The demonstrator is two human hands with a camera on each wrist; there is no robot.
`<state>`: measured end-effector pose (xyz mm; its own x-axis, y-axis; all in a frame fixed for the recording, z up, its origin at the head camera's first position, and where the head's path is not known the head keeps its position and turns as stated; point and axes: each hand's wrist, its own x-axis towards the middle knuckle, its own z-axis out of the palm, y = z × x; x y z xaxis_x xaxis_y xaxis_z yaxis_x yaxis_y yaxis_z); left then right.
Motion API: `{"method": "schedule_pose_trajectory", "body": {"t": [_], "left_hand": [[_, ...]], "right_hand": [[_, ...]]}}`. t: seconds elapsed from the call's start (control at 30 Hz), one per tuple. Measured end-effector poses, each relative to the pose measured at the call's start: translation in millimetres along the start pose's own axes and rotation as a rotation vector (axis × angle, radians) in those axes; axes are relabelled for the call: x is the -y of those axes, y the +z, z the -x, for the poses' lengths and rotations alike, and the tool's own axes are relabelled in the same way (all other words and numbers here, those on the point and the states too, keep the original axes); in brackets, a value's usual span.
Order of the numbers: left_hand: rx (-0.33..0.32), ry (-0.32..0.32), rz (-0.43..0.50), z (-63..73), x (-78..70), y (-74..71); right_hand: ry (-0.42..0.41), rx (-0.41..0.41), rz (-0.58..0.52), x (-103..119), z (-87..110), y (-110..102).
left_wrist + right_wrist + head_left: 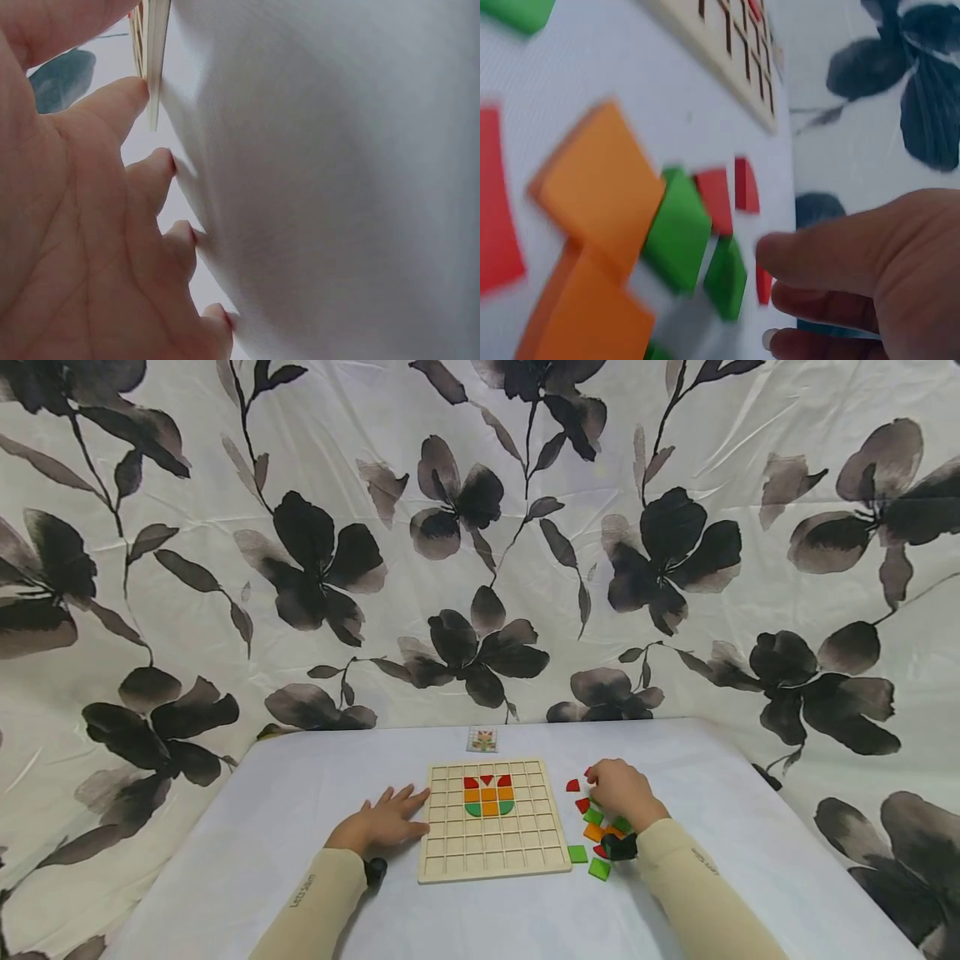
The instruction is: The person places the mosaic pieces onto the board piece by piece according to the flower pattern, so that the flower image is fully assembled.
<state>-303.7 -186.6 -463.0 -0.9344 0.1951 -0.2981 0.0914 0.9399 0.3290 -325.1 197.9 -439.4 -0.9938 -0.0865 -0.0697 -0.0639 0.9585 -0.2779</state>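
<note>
A pale wooden grid board [450, 843] lies on the white table. Orange squares [489, 794], red pieces [487, 780] and green rounded pieces [473, 809] sit in its middle cells. My left hand [381, 822], fingers spread, rests on the table and touches the board's left edge; the left wrist view shows its palm and the board edge [155, 60]. Right of the board, my right hand [621, 789] bends down over loose pieces. Its thumb and forefinger pinch a small red piece [763, 285], partly hidden by the thumb.
Loose green squares [599, 868], orange squares [593, 832] and red pieces [573, 785] lie scattered right of the board, some partly under the right hand and wrist. A small pattern card [482, 740] lies behind the board. A floral cloth [480, 568] hangs behind the table [487, 927].
</note>
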Motion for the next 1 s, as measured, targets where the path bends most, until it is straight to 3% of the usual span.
{"method": "schedule_pose_trajectory", "body": {"t": [0.3, 0.57, 0.77, 1.0], "left_hand": [[0.004, 0.007, 0.014, -1.9, 2.7, 0.4], [0.004, 0.011, 0.022, -0.3, 1.5, 0.2], [0.006, 0.01, 0.015, -3.0, 2.4, 2.1], [0.01, 0.012, 0.017, -1.3, 3.0, 0.9]], "right_hand": [[0.082, 0.067, -0.065, -19, -0.6, 9], [0.101, 0.026, -0.089, -18, 1.0, 11], [0.031, -0.07, -0.128, 0, 5.5, 9], [-0.095, -0.114, -0.148, 34, 6.4, 20]]}}
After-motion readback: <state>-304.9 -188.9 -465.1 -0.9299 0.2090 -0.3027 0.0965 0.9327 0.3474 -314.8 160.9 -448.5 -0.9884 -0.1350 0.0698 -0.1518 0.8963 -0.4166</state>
